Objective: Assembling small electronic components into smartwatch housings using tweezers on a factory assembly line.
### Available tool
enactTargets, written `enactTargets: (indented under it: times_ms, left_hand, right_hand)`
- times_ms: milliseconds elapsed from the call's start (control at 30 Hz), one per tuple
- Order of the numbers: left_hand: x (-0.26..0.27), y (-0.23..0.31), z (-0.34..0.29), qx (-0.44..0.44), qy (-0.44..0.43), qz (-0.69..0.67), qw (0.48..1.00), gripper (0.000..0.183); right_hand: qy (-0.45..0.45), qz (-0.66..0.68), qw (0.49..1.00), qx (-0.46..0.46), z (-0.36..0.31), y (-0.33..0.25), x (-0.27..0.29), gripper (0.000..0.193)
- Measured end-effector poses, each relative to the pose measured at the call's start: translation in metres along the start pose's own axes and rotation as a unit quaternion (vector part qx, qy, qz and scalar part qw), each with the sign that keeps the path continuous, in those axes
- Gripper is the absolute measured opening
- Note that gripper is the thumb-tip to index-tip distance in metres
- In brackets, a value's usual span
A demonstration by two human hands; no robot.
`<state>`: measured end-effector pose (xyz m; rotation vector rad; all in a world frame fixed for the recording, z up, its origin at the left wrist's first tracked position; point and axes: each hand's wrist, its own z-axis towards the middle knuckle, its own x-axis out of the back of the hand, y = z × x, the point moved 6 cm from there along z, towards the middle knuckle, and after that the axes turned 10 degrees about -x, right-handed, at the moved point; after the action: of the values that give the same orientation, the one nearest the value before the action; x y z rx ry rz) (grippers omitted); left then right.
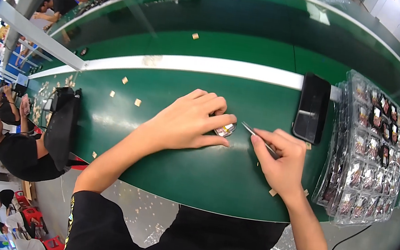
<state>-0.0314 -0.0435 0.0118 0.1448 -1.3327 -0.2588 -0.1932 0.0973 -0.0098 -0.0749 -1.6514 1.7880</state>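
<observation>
My left hand [185, 122] rests on the green tabletop [187, 179], its thumb and index finger closed around a small round part [227, 130] with a shiny silver, partly yellow face. The hand hides some of that part, and its exact kind is too small to make out. Just to the right, my right hand [282, 162] grips slim metal tweezers [247, 127]. Their tips point toward the round part and stay a short gap away from it.
Stacked clear plastic trays [366, 158] full of small parts stand at the right. A black phone-like slab [311, 110] leans by the white rail [203, 65]. Small beige pieces [137, 102] lie scattered. A black bin [63, 116] and a co-worker [17, 150] are at the left.
</observation>
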Motion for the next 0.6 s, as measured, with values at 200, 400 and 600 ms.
enactTargets:
  times_ms: [200,400,600]
  left_hand:
    - [-0.004,-0.003,-0.009,0.011,0.075,-0.008,0.997,0.09]
    - [-0.015,-0.019,-0.016,0.009,0.043,-0.122,0.992,0.065]
    - [-0.017,-0.015,-0.015,0.049,0.069,-0.192,0.978,0.056]
  right_hand:
    - [-0.005,-0.02,1.0,-0.022,0.001,0.006,0.0,0.014]
    - [-0.024,-0.038,0.999,-0.007,-0.002,0.004,-0.004,0.016]
    - [-0.036,-0.038,0.998,0.032,-0.005,0.003,-0.003,0.016]
